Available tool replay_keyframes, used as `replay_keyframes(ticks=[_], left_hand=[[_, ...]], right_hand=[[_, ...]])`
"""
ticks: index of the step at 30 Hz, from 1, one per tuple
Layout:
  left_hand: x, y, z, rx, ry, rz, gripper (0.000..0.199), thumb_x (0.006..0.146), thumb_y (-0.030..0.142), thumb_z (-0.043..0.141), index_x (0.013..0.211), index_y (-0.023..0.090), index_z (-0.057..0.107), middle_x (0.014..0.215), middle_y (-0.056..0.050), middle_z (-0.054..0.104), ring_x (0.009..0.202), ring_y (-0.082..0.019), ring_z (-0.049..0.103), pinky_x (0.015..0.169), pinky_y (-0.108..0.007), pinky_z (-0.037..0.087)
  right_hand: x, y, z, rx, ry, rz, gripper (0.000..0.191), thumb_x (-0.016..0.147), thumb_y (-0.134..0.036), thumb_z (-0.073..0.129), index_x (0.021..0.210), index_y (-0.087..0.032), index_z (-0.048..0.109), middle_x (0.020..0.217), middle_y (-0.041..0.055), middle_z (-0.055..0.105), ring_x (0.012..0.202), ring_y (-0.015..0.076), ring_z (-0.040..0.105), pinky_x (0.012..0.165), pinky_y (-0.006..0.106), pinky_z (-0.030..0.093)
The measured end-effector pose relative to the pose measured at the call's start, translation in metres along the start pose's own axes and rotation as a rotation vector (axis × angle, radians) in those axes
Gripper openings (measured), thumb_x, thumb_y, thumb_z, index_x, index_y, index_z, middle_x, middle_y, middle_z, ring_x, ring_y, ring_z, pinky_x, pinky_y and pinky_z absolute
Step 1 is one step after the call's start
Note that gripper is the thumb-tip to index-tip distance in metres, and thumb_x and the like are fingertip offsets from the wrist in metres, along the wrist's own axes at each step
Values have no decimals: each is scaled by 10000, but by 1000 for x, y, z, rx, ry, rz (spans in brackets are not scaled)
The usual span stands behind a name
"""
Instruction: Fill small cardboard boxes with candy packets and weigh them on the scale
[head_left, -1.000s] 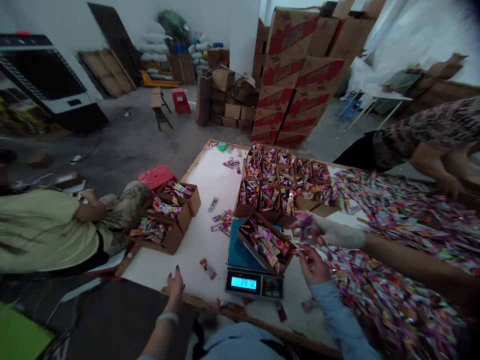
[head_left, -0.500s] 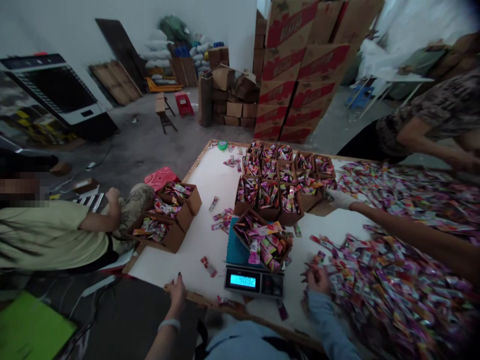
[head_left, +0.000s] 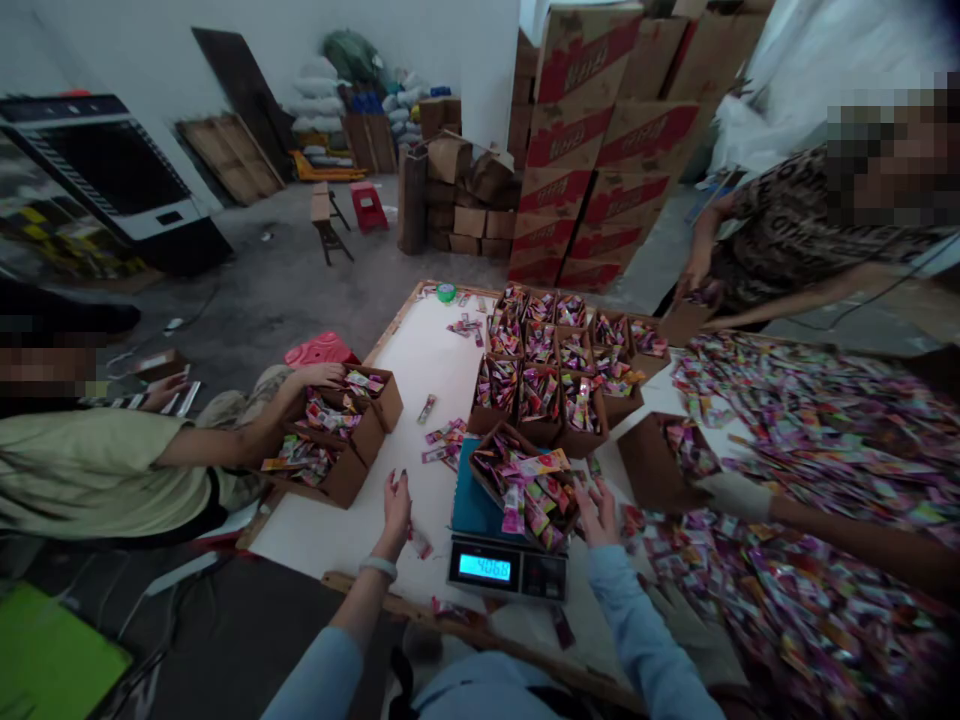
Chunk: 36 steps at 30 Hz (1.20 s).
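Observation:
My left hand [head_left: 396, 510] hovers over the white tabletop, left of the scale, with its fingers apart and nothing in them. A cardboard box [head_left: 486, 470] heaped with small colourful sachets [head_left: 534, 490] sits tilted on the blue plate of a digital scale [head_left: 487, 568], whose display is lit. At the box's right side is my right hand [head_left: 598, 510], fingers stretched out and spread; whether they touch the box I cannot tell. A loose sachet [head_left: 420, 542] lies beside my left hand.
Filled boxes [head_left: 538, 392] stand in rows behind the scale. A large pile of sachets [head_left: 795, 590] covers the right side. A co-worker's gloved hand [head_left: 739, 497] holds a box [head_left: 654, 462] there. At left, another person's hand [head_left: 322, 375] reaches over filled boxes [head_left: 349, 462].
My left hand has moved up and inward toward the scale. My right hand has left the sachet pile for the box's side. The gloved hand has brought a box nearer; the left person reaches out.

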<state>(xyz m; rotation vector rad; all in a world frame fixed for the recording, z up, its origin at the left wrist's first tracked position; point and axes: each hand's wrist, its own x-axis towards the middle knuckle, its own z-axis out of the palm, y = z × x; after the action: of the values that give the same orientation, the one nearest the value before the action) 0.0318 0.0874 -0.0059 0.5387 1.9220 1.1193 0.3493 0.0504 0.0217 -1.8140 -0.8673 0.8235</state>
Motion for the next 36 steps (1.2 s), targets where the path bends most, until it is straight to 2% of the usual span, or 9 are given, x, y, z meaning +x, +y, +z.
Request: replay_keyframes(ticks=[4, 8, 13, 19, 22, 25, 30, 33, 36], left_hand=[[-24, 20, 14, 156, -41, 518, 479, 866, 358, 475, 1309, 178, 454, 1371, -151, 467, 1319, -237, 382, 1114, -416, 280], [-67, 41, 16, 395, -290, 1096, 429, 883, 273, 452, 1305, 208, 489, 1343, -118, 500, 1345, -230, 330, 1126, -461, 257], [-97, 54, 25, 592, -537, 1418, 358, 865, 237, 479, 1205, 218, 589, 1272, -98, 571, 1355, -261, 320, 1097, -498, 299], [-102, 53, 48, 711, -556, 1401, 353, 885, 268, 447, 1205, 246, 595, 1353, -75, 535, 1377, -270, 299, 1133, -571, 171], [-107, 56, 64, 764, -526, 1326, 515, 859, 281, 480, 1372, 251, 446, 1445, -99, 439, 1398, -291, 256, 1128, -604, 130], [-112, 61, 81, 796, -401, 1196, 728, 803, 275, 546, 1473, 236, 263, 1533, -128, 283, 1437, -312, 132, 1131, -596, 115], [-107, 67, 92, 733, -361, 1101, 831, 794, 467, 567, 1486, 185, 205, 1552, -171, 203, 1442, -327, 85, 1131, -597, 88], [-88, 60, 85, 609, -289, 1106, 670, 878, 458, 429, 1469, 202, 243, 1549, -146, 222, 1443, -280, 107, 1147, -552, 79], [-53, 46, 76, 484, -105, 884, 545, 919, 403, 326, 1408, 164, 343, 1507, -160, 304, 1428, -264, 173, 1147, -493, 143]], right_hand=[[22, -11, -4, -14, 3, -10, 888, 602, -735, 543, 1248, -125, 529, 1260, 194, 593, 1190, 299, 545, 973, 410, 456], [44, -50, 3, -136, -96, -167, 714, 545, -713, 581, 942, -132, 699, 1075, 170, 695, 1048, 319, 606, 962, 469, 438], [57, -93, 6, -159, -190, -342, 488, 598, -668, 569, 636, -193, 672, 700, 64, 716, 693, 221, 621, 704, 357, 502], [76, -98, -67, -189, 297, -404, 482, 697, -659, 527, 662, -186, 608, 533, 5, 578, 514, 142, 481, 514, 263, 395], [71, -77, -106, -429, 299, -414, 437, 741, -627, 481, 616, -213, 546, 511, -2, 531, 506, 146, 462, 515, 275, 379], [53, -48, -121, -747, 268, -510, 446, 804, -585, 389, 668, -203, 574, 626, 60, 599, 602, 199, 537, 596, 335, 435], [26, -21, -76, -774, 343, -899, 606, 837, -573, 450, 1148, -64, 560, 1066, 218, 636, 1004, 313, 577, 870, 490, 475], [20, -23, -35, -726, 288, -1002, 515, 871, -482, 463, 1210, -99, 530, 1121, 189, 629, 1073, 303, 569, 885, 490, 498], [11, -20, -14, -741, 214, -1107, 326, 877, -303, 484, 1163, -174, 571, 1121, 133, 645, 1046, 261, 606, 860, 418, 531]])
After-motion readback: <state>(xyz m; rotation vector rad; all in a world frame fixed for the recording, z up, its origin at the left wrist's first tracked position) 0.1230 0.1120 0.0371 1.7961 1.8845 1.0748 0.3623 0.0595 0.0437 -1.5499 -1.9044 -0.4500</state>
